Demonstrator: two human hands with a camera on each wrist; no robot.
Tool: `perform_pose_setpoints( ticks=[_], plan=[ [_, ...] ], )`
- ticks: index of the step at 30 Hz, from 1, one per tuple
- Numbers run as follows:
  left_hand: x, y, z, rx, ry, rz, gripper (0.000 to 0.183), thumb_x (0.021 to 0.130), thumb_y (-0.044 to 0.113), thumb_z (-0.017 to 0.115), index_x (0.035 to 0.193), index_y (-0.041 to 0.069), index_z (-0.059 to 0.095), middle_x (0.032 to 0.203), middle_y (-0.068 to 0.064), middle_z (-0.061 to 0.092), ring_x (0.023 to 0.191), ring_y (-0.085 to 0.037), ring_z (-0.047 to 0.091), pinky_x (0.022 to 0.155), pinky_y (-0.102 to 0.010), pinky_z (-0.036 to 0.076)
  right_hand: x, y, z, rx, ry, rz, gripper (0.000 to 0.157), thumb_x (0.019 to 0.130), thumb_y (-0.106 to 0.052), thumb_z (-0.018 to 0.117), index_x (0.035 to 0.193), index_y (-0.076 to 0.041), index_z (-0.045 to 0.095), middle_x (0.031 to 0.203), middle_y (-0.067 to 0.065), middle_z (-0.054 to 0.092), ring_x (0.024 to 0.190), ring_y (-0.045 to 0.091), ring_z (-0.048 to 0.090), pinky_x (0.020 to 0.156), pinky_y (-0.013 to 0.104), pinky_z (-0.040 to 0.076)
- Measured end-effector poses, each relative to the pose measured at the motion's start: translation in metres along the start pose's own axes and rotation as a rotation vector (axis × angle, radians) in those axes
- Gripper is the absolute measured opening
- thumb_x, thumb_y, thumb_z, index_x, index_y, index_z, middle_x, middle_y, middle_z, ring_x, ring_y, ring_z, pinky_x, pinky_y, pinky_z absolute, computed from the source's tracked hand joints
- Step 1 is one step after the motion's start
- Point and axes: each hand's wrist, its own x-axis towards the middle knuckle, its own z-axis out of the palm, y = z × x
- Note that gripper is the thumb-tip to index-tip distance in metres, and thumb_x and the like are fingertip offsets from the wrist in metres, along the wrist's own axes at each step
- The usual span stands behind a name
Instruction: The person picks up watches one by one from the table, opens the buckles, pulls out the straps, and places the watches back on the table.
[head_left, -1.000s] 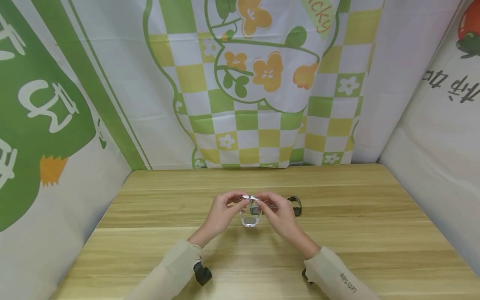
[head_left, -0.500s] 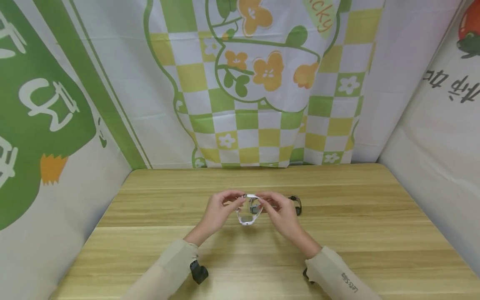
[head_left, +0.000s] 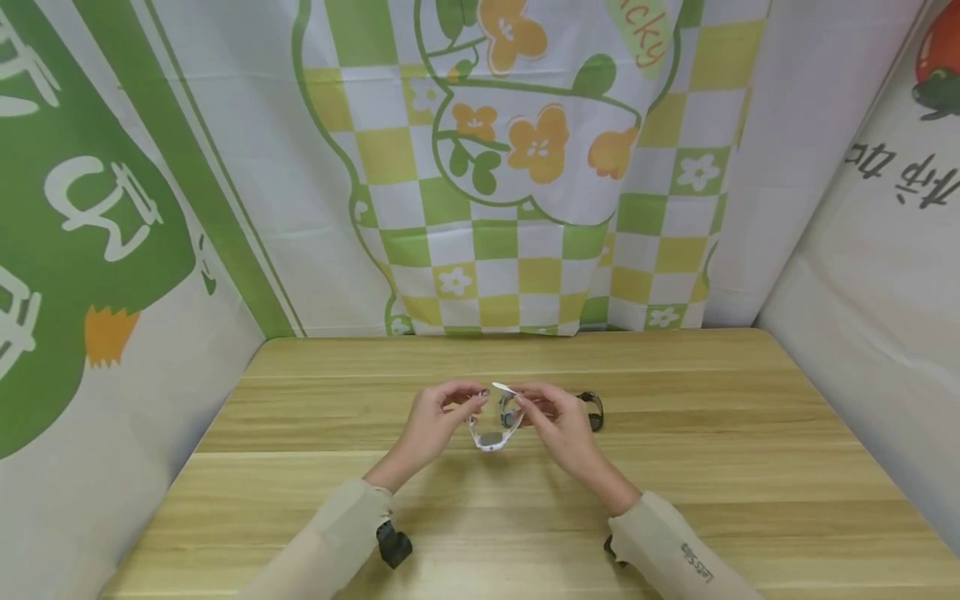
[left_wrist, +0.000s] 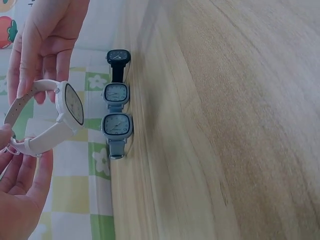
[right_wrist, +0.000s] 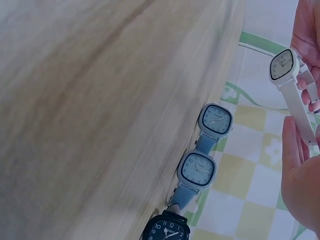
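Note:
Between my hands hangs a white wristwatch (head_left: 491, 442), its square dial lowest and its two strap ends raised and apart. My left hand (head_left: 437, 421) pinches the buckle end of the strap. With thumb and fingers, my right hand (head_left: 558, 423) grips the other strap half, whose pale tip sticks up past the fingertips. Small holes run along that strap half in the left wrist view, where the white watch (left_wrist: 71, 106) shows its dial from the side. The right wrist view shows the watch's squarish face (right_wrist: 281, 65) more fully.
Beyond the hands, a row of watches lies on the wooden table (head_left: 675, 467): two blue-grey ones (right_wrist: 216, 120) and a black one (head_left: 592, 410) at the right end. A patterned cloth (head_left: 540, 275) hangs behind the table's far edge.
The strap ends, together at the top one second ago, have come apart. My left hand has shifted slightly left with the buckle end; the right hand has hardly moved.

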Motion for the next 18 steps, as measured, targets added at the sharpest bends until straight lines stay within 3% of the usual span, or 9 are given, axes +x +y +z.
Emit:
perform_pose_setpoints(
  ticks=[6,12,18],
  plan=[
    [0.000,0.000,-0.001,0.032,-0.006,-0.004,0.017,0.101,0.004,0.070,0.114,-0.007,0.075,0.106,-0.025,0.075,0.091,-0.024,0.072,0.079,-0.031,0.065,0.002,0.001,0.004,0.028,-0.035,0.074,0.020,0.102,0.002,0.066,0.120,0.007,0.072,0.108,0.032,0.072,0.085,0.039,0.076,0.075,0.035,0.066],
    [0.000,-0.005,-0.004,0.082,-0.008,0.009,0.017,0.100,0.002,0.070,0.113,-0.008,0.074,0.103,-0.021,0.076,0.092,-0.031,0.074,0.078,-0.033,0.065,0.004,0.004,0.008,0.062,-0.037,0.121,0.020,0.101,0.004,0.066,0.120,0.008,0.071,0.106,0.034,0.070,0.086,0.049,0.074,0.075,0.033,0.065],
    [0.001,-0.010,-0.008,0.158,-0.015,-0.005,0.017,0.101,0.006,0.070,0.113,-0.005,0.075,0.102,-0.017,0.078,0.091,-0.026,0.073,0.074,-0.025,0.063,0.008,0.006,0.012,0.053,-0.066,0.176,0.021,0.101,0.003,0.066,0.121,0.006,0.072,0.108,0.034,0.070,0.084,0.043,0.076,0.075,0.031,0.065]
  ],
)
